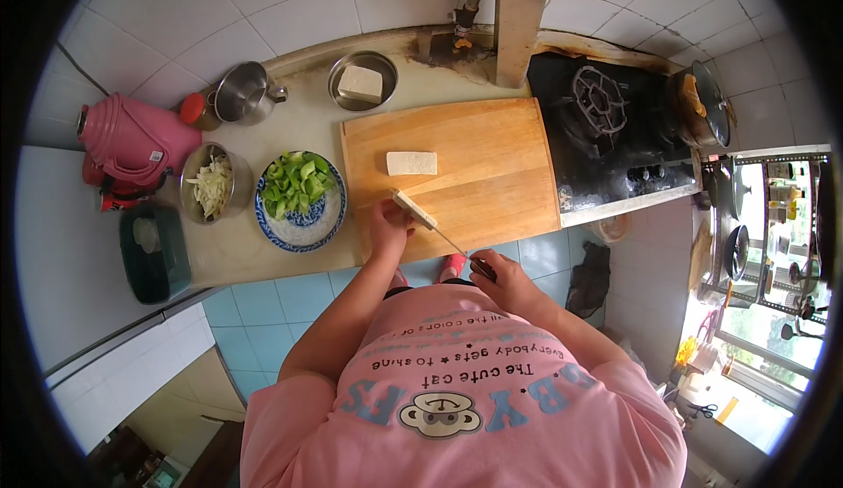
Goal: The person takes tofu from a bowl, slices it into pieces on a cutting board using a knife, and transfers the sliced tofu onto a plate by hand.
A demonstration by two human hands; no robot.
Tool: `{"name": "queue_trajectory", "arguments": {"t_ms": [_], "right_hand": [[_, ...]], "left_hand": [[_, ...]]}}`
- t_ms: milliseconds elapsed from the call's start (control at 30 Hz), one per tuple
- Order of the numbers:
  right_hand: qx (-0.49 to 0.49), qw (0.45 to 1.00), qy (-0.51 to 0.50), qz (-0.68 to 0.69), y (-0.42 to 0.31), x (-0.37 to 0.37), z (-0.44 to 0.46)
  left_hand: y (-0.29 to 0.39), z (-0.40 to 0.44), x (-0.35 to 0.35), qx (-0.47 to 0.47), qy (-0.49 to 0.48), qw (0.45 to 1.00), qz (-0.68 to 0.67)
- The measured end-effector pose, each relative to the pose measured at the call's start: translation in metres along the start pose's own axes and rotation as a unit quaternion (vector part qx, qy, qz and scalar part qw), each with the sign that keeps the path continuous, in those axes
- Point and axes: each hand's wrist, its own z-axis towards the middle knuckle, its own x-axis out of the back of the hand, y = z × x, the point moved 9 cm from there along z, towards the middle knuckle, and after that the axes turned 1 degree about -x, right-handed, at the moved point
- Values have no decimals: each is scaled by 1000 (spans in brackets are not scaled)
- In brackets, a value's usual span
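My right hand (pixel 504 281) is wrapped round the dark handle of a kitchen knife (pixel 451 241), near the front edge of the wooden cutting board (pixel 492 159). The blade points up and left, towards my left hand. Along the far end of the blade lies a pale strip that looks like a slice of tofu (pixel 414 211). My left hand (pixel 392 226) has its fingers curled at the end of this slice, beside the blade tip. A white block of tofu (pixel 412 163) rests on the board just beyond, apart from both hands.
Behind the board, a metal bowl (pixel 330 82) holds another tofu block. To the left stand a blue-patterned plate (pixel 300 235) of chopped green pepper, a metal bowl (pixel 239 200) of pale shreds and a pink thermos (pixel 149 141). A black gas stove (pixel 606 168) adjoins the board's right side.
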Motion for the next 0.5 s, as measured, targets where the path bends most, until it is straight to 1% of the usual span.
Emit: {"name": "queue_trajectory", "arguments": {"t_ms": [233,500], "right_hand": [[-15,1000,-3,-8,0,-2,-1],[-3,1000,6,-5,1,-4,0]], "left_hand": [[-1,1,0,-9,0,1000,-11],[-6,6,0,-12,-2,1000,-17]]}}
